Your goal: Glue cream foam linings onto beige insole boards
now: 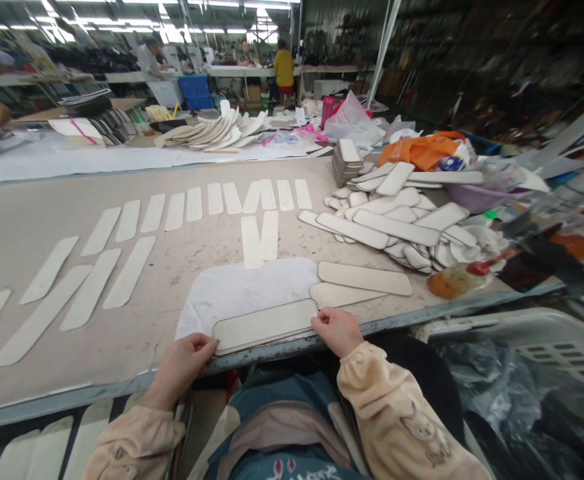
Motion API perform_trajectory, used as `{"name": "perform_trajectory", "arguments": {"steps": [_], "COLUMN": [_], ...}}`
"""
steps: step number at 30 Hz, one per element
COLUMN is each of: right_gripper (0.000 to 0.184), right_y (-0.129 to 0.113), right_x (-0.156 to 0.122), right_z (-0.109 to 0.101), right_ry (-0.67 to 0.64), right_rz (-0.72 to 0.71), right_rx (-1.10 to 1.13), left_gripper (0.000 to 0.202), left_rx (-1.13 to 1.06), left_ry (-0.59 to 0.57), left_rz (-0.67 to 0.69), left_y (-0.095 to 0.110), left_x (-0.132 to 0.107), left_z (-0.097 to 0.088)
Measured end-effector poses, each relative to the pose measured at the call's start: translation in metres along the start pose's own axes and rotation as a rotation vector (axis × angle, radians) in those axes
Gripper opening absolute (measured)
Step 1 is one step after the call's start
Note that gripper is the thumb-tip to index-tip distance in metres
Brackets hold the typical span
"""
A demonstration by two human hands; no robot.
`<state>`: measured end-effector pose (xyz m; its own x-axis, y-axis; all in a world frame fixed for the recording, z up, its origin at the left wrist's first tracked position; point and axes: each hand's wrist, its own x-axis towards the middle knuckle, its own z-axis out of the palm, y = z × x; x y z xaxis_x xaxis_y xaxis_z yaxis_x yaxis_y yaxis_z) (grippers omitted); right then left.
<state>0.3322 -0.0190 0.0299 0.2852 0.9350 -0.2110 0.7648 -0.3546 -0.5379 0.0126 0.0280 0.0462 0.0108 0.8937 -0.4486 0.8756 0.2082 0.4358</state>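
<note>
A long off-white strip with rounded corners and a dark edge (267, 325) lies along the front of the table, partly over a white sheet (242, 287). My left hand (187, 360) pinches its left end between thumb and fingers. At the other end, my right hand (337, 329) grips the right corner with closed fingers. Just beyond my right hand, two similar dark-edged strips (365, 278) overlap on the table. Farther up stand two plain pale strips (269, 235), side by side and touching, near the sheet's back edge.
Rows of pale strips (132, 273) spread over the table's left and back. At the right is a heap of dark-edged strips (392, 220), with a bottle of amber contents (447, 283) lying nearby. A plastic basket (522, 327) stands below the right edge. People work in the background.
</note>
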Motion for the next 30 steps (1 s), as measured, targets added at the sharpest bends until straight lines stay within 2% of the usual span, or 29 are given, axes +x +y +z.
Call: {"name": "perform_trajectory", "arguments": {"steps": [23, 30], "right_gripper": [0.021, 0.021], "right_y": [0.0012, -0.0028], "right_x": [-0.0005, -0.0027], "right_z": [0.0003, -0.0011], "right_ry": [-0.036, -0.015], "right_rz": [-0.030, -0.035], "right_rx": [-0.050, -0.062], "left_gripper": [0.027, 0.028], "left_rx": [-0.137, -0.111], "left_ry": [0.022, -0.017], "left_rz": [0.039, 0.059], "left_y": [-0.0044, -0.0063], "left_x": [-0.0006, 0.0026], "left_z": [0.0035, 0.0027]}}
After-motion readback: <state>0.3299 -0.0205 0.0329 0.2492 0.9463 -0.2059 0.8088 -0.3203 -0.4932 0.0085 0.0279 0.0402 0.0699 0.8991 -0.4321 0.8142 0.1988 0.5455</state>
